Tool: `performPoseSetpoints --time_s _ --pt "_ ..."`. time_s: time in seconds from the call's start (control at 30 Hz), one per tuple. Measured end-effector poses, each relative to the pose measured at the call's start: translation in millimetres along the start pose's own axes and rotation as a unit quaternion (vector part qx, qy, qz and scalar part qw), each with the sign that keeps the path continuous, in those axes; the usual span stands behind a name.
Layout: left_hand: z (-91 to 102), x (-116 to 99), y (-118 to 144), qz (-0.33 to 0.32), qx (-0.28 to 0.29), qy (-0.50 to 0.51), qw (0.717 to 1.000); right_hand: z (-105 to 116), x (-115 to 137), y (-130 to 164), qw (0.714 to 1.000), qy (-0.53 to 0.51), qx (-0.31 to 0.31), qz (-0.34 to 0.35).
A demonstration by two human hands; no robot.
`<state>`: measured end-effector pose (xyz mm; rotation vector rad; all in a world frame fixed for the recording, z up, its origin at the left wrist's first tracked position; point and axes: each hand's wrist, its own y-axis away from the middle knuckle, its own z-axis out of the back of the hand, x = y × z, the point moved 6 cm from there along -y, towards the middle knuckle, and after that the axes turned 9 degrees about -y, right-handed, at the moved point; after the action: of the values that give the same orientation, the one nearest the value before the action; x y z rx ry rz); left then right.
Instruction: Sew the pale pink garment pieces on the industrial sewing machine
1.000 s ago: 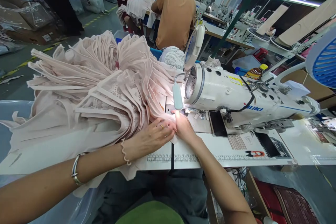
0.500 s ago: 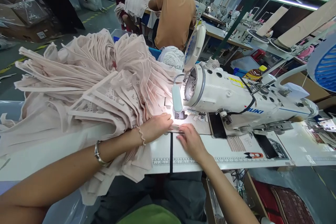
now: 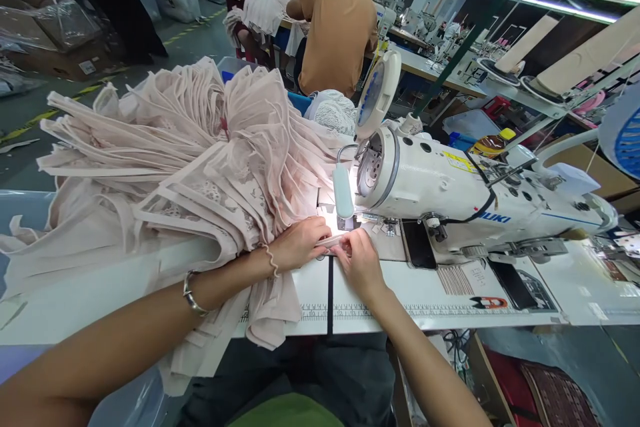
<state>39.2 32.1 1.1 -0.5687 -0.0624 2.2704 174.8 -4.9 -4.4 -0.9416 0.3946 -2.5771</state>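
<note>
My left hand [image 3: 299,244] is closed on the left end of a narrow pale pink fabric strip [image 3: 331,241], just in front of the lit needle area. Pinching the strip's other end is my right hand [image 3: 359,259], with thumb and fingertips together. Behind the hands stands a white sewing machine [image 3: 425,177], its lamp [image 3: 343,192] shining on the bed. A large heap of pale pink lace garments [image 3: 210,180] lies left of the machine, and part of it hangs over the table edge by my left forearm. The fingers partly cover the strip.
Thread snips [image 3: 489,303] and a dark phone-like slab [image 3: 511,283] lie on the white table [image 3: 410,293], which has a ruler along its front edge. A bottle with a yellow cap [image 3: 493,143] stands behind the machine. Co-workers [image 3: 340,33] handle fabric at a table farther back.
My right hand's fingers have come together on the strip, which is now lifted and stretched between both hands. The whole view has shifted slightly.
</note>
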Motion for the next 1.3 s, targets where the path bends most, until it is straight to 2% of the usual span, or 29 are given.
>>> performPoseSetpoints --time_s 0.13,0.27,0.4,0.5,0.67,0.73,0.77,0.83,0.9,0.93,1.0,1.07,1.17,1.23,1.3 --pt "-4.2 -1 0 -0.014 -0.007 -0.005 1.000 2 -2 2 0.999 -0.029 -0.035 -0.013" --pt "-3.5 -5 2 -0.046 -0.039 -0.083 0.995 1 13 2 0.997 0.013 -0.003 0.079" --pt "3.4 -9 12 -0.108 -0.084 -0.246 0.960 4 21 11 0.978 0.081 0.039 0.189" --pt "7.6 -10 16 -0.158 -0.099 -0.318 0.930 11 17 20 0.968 0.088 0.049 0.229" --pt "5.6 -20 17 -0.277 -0.081 -0.300 0.909 21 2 29 0.971 0.086 0.068 0.211" --pt "-0.9 -27 18 -0.292 -0.059 -0.291 0.909 25 -3 31 0.974 0.064 0.084 0.201" --pt "-5.4 -30 18 -0.268 -0.047 -0.301 0.914 27 -5 31 0.975 0.049 0.093 0.197" --pt "-16.4 -35 18 -0.165 -0.012 -0.348 0.923 32 -9 30 0.975 0.017 0.107 0.193" --pt "-26.8 -42 21 -0.072 0.016 -0.401 0.913 35 -12 29 0.973 -0.008 0.117 0.198" --pt "-29.8 -46 22 -0.040 0.019 -0.426 0.904 35 -13 28 0.972 -0.015 0.118 0.203" --pt "-32.3 -54 20 -0.032 0.014 -0.457 0.889 34 -15 27 0.972 -0.020 0.116 0.204" --pt "-28.5 -57 14 -0.061 -0.009 -0.455 0.889 32 -16 25 0.973 -0.016 0.108 0.202" --pt "-20.5 -57 8 -0.174 -0.056 -0.404 0.896 30 -21 21 0.976 0.017 0.096 0.194" --pt "-18.9 -55 10 -0.228 -0.065 -0.387 0.891 37 -30 16 0.984 0.086 0.041 0.151" --pt "-19.0 -49 13 -0.206 -0.053 -0.404 0.890 48 -44 11 0.980 0.184 -0.030 0.071"
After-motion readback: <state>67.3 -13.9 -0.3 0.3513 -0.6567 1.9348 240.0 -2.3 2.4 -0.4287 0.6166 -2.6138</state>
